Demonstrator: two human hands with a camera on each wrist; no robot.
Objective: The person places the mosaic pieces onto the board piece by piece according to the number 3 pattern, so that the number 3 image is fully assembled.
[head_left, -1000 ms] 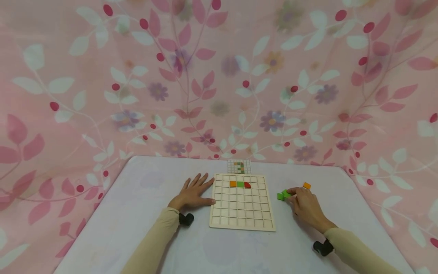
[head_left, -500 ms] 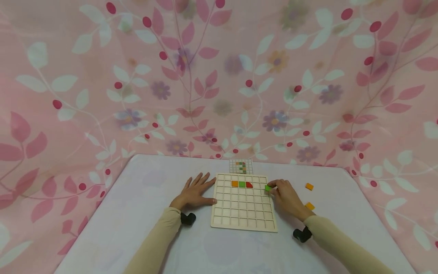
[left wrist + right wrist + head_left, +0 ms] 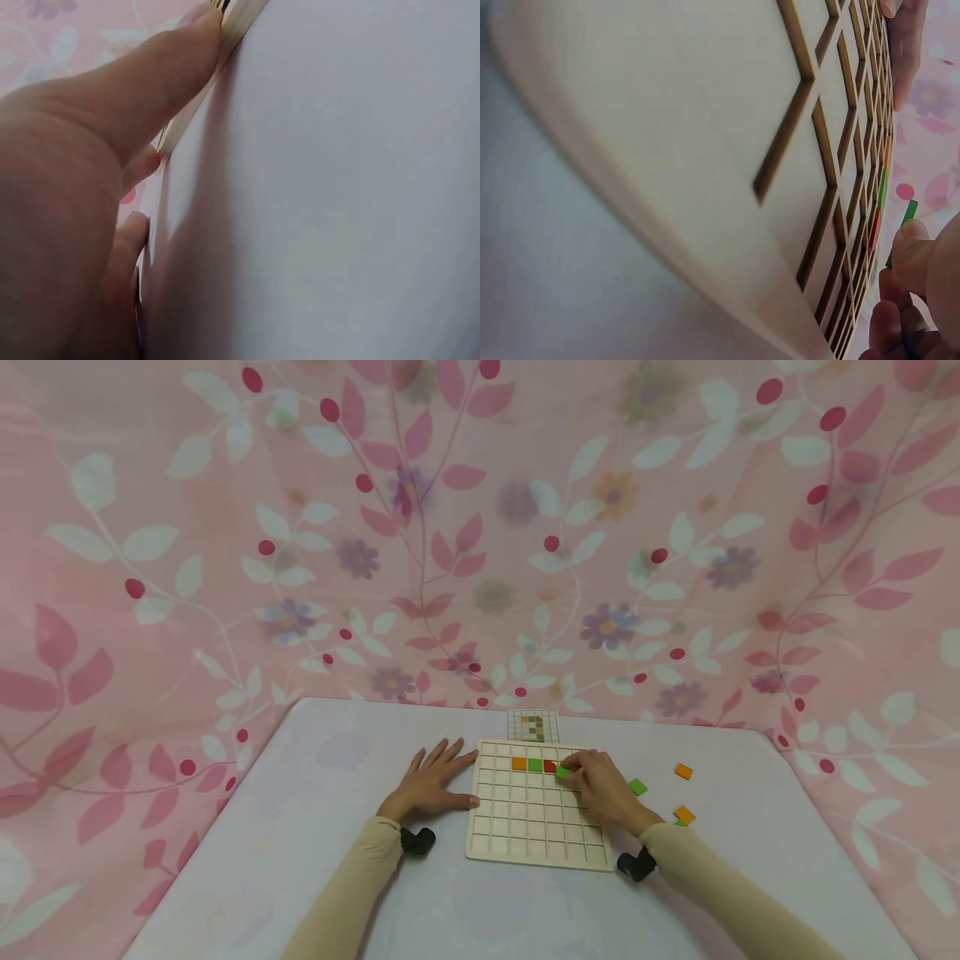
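A pale wooden grid board lies on the table, with an orange tile, a green tile and a red tile side by side in one of its upper rows. My right hand pinches another green tile over the board, just right of the red one. In the right wrist view this pinched tile stands on edge between thumb and fingers. My left hand lies with fingers spread at the board's left edge, its thumb touching the rim.
A small printed pattern card sits behind the board. To the right lie loose tiles: a green one, an orange one, and an orange one overlapping a green one. A floral curtain hangs behind the table.
My right hand has carried a green tile leftward from the loose tiles to over the board, uncovering the tiles it hid. My left hand has stayed at the board's edge.
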